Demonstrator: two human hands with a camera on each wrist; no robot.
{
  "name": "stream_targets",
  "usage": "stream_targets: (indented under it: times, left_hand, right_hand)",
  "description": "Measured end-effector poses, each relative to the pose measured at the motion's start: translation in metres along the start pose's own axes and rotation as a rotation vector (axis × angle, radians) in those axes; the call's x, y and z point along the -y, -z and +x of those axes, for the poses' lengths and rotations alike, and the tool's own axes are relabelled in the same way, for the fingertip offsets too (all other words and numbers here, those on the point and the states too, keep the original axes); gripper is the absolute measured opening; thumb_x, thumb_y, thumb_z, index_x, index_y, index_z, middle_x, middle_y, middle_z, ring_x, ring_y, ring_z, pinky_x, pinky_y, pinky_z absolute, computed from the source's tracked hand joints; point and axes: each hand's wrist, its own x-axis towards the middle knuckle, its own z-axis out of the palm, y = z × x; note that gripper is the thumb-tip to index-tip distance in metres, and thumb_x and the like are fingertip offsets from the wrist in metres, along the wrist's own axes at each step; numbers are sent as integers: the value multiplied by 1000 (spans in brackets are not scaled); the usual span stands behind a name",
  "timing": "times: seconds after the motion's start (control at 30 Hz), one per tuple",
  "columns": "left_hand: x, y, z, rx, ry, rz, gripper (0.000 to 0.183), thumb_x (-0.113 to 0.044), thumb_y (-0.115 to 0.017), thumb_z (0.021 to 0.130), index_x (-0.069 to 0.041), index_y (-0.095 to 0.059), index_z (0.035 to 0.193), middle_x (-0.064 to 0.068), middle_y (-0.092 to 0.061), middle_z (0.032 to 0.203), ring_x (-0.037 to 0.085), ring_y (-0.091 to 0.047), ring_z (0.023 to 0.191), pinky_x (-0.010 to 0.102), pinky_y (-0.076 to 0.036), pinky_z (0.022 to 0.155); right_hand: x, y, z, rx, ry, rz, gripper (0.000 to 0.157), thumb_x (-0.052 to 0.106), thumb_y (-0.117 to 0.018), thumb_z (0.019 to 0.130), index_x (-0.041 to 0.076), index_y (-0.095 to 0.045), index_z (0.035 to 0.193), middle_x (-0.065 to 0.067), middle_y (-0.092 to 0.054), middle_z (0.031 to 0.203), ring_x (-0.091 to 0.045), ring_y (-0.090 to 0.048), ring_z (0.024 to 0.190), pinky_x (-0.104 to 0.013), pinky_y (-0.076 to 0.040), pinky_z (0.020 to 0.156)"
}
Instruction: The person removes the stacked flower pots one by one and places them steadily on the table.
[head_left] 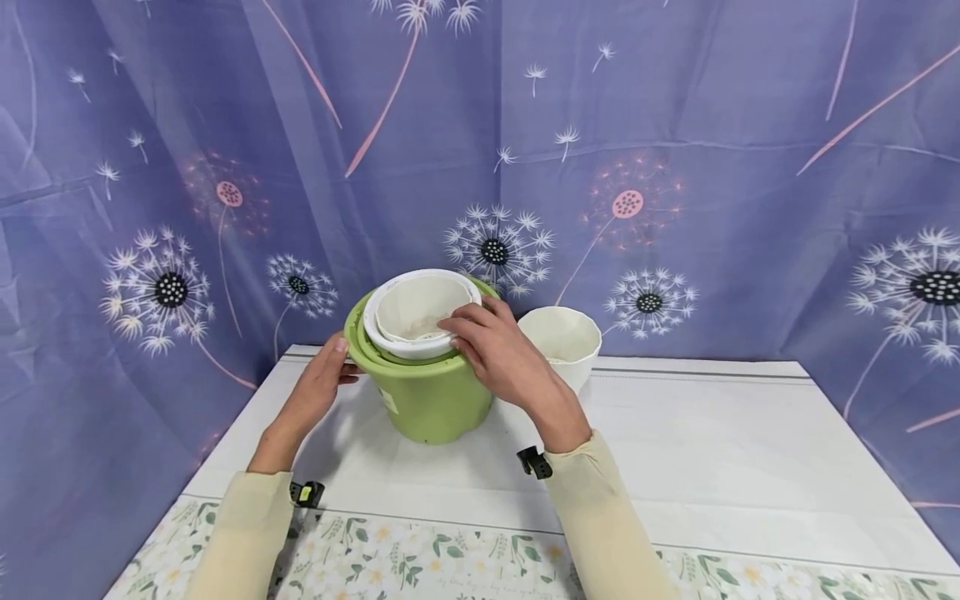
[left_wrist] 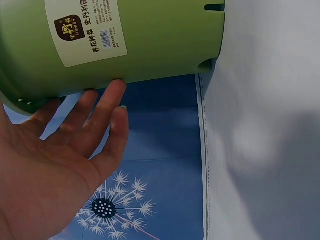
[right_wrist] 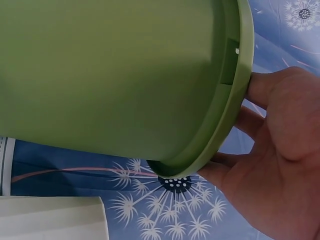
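A green plastic flowerpot (head_left: 431,408) stands tilted on the table, a printed label (left_wrist: 95,30) on its side. Nested inside it is a white pot (head_left: 416,348) with a thick rim, and a thinner white liner (head_left: 416,302) shows within that. My left hand (head_left: 315,387) holds the green pot at its left rim, thumb at the edge and fingers against the wall below. From the right, my right hand (head_left: 510,354) reaches across the green rim and pinches the white pot's rim, some fingertips inside. The green rim hides those fingertips in the right wrist view.
Another white pot (head_left: 558,333) stands just right of the green one, partly behind my right hand. White cloth (head_left: 712,442) covers the table, with a floral strip (head_left: 450,558) along the front. A purple dandelion-print curtain (head_left: 675,92) hangs behind and at both sides.
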Motion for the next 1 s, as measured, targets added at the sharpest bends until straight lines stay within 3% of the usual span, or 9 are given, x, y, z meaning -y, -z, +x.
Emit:
stream_targets:
  times: [0.3,0.57,1.0]
  left_hand:
    - [0,2,1,-3,3,5,54,-37,-24,119,-7,-37,162,24,-60,133,22,-66,111,59,-51,100]
    - [1,1,-1,1,14,-6,55,-38,-24,119,-8,-33,165,26,-57,142,43,-65,120,62,-50,103]
    - [3,2,1,7,2,-21,55,-38,-24,119,-10,-33,166,25,-56,143,42,-64,119,63,-49,103]
  right_hand:
    - [7,0,2,44,-45,-34,26,4,-60,107,8,-72,130,-9,-68,131,-41,-53,135,-55,-29,125]
    - [12,1,4,57,-62,-55,32,-5,-60,102,8,-72,128,-11,-67,121,-47,-50,135,-57,-28,126]
    - [13,-1,6,59,-87,-65,40,-13,-61,92,10,-73,123,-10,-67,120,-46,-52,134,-58,-27,126]
